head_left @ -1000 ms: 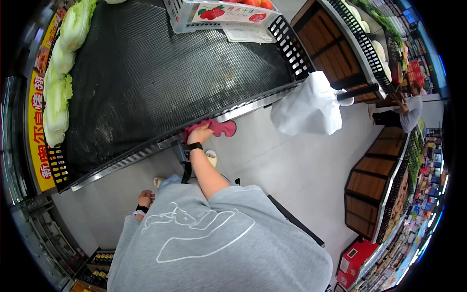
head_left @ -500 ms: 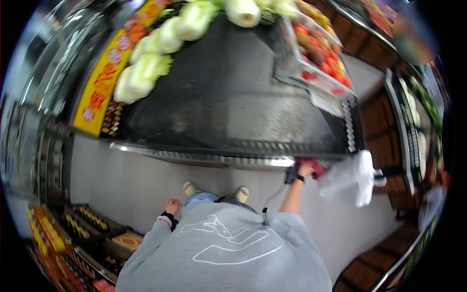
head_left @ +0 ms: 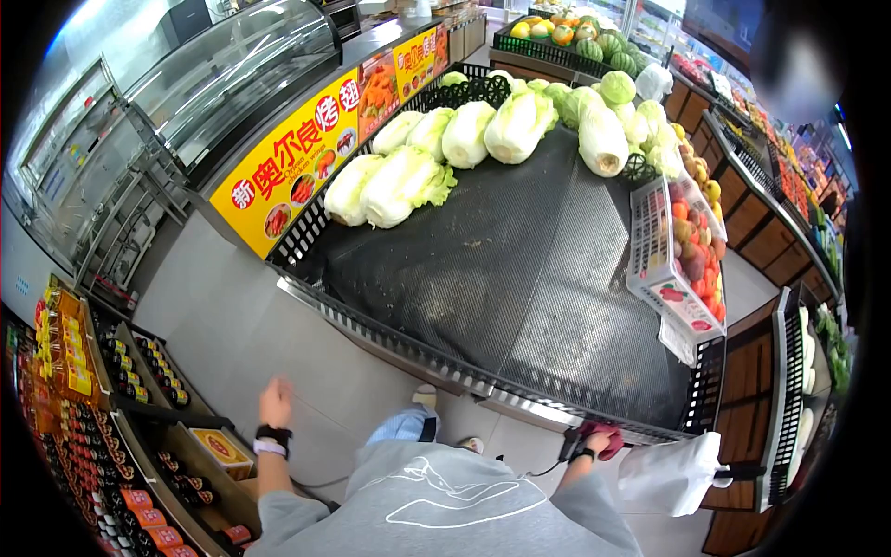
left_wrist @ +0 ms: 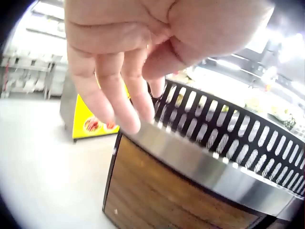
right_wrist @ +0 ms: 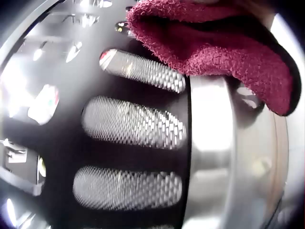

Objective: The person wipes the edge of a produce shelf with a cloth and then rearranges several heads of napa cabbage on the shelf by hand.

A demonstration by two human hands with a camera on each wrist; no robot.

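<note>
My right hand (head_left: 595, 444) grips a dark red cloth (head_left: 610, 440) at the front edge of the produce stand, near its right corner. In the right wrist view the fuzzy cloth (right_wrist: 214, 52) lies over the silver metal trim (right_wrist: 212, 138), beside the slotted black plastic rail (right_wrist: 133, 100); the hand itself is mostly hidden behind it. My left hand (head_left: 276, 404) hangs at my side above the floor, holding nothing. Its fingers (left_wrist: 112, 86) droop loosely curled in the left wrist view, in front of the stand's trim and rail.
Napa cabbages (head_left: 399, 186) line the stand's left and back. A crate (head_left: 654, 246) of tomatoes stands at its right. A white plastic bag (head_left: 673, 473) hangs at the right corner. Shelves of bottles (head_left: 139, 371) stand at the left, and a glass counter (head_left: 251, 93) lies beyond.
The view has swung left and up, showing more cabbages and the counter. My right hand, with the cloth, has moved rightward along the stand's front edge. The left hand stays free.
</note>
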